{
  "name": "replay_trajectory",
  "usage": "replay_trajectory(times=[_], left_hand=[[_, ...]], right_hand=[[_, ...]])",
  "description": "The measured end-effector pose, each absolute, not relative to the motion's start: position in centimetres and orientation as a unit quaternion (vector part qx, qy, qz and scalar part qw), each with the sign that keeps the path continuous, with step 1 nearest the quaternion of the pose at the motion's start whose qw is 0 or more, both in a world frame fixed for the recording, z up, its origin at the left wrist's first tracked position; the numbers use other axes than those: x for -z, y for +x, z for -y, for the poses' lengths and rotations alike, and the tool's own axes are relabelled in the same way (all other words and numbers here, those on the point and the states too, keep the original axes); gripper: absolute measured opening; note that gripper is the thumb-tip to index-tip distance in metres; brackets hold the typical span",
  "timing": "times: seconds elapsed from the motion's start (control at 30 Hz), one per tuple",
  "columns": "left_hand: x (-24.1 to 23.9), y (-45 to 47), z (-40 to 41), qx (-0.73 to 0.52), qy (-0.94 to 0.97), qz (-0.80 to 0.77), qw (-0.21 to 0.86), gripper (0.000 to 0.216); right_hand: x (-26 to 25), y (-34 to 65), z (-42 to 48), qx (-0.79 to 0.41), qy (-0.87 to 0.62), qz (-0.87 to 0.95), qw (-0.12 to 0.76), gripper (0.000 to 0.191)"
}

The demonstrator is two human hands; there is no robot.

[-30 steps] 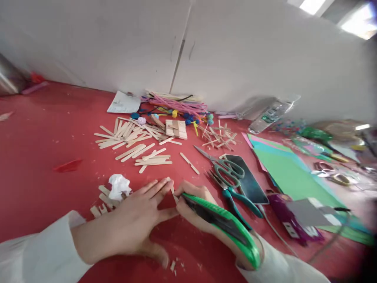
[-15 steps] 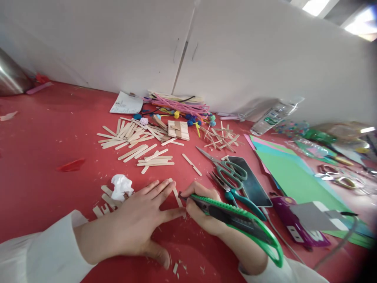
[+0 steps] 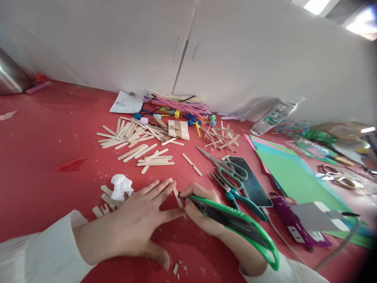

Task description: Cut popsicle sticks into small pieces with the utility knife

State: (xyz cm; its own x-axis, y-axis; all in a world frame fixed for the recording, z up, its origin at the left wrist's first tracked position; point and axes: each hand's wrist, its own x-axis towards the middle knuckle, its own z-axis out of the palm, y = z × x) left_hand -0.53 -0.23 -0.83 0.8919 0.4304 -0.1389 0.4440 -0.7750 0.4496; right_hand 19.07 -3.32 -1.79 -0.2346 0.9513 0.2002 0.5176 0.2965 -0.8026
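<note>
My right hand (image 3: 203, 208) grips a green and black utility knife (image 3: 235, 220), its blade end against a wooden craft stick (image 3: 176, 194) on the red table. Spread flat, my left hand (image 3: 147, 220) presses that stick down with its fingertips at both ends. Beside the left wrist lie a crumpled white tissue (image 3: 121, 187) and several cut stick pieces (image 3: 101, 210), partly hidden by the hand. Small wood shavings (image 3: 176, 268) are scattered below the fingers. Another craft stick (image 3: 192, 164) lies a little beyond the hands.
Loose craft sticks (image 3: 129, 133) and pipe cleaners (image 3: 179, 104) lie farther back. On the right are scissors (image 3: 229, 173), teal pliers (image 3: 247, 206), a phone (image 3: 253, 184), a purple glue gun (image 3: 294, 224), coloured paper (image 3: 282, 165) and a plastic bottle (image 3: 269, 118). A white cabinet wall (image 3: 118, 47) stands behind.
The knife's rear end has tilted slightly down and left, while its blade end stays at the stick. My left hand has stayed in place.
</note>
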Motion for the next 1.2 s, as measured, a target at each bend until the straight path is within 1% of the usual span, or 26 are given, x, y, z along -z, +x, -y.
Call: replay_trajectory(times=[0.2,0.57,0.9,1.2], left_hand=[[1.0,-0.5,0.2,0.005,0.946,-0.226,0.23,0.084],[0.7,-0.5,0.3,-0.001,0.937,-0.235,0.259,0.08],[0.5,-0.5,0.2,0.008,0.941,-0.235,0.242,0.082],[0.2,-0.3,0.3,-0.003,0.939,-0.226,0.259,0.079]], right_hand=[[2.3,19.2,3.3,-0.291,-0.511,0.719,0.371,0.007],[2.5,19.4,3.3,-0.313,-0.505,0.719,0.361,0.008],[2.5,19.3,3.3,-0.319,-0.509,0.713,0.362,0.008],[1.4,18.9,3.1,-0.319,-0.514,0.733,0.31,0.006]])
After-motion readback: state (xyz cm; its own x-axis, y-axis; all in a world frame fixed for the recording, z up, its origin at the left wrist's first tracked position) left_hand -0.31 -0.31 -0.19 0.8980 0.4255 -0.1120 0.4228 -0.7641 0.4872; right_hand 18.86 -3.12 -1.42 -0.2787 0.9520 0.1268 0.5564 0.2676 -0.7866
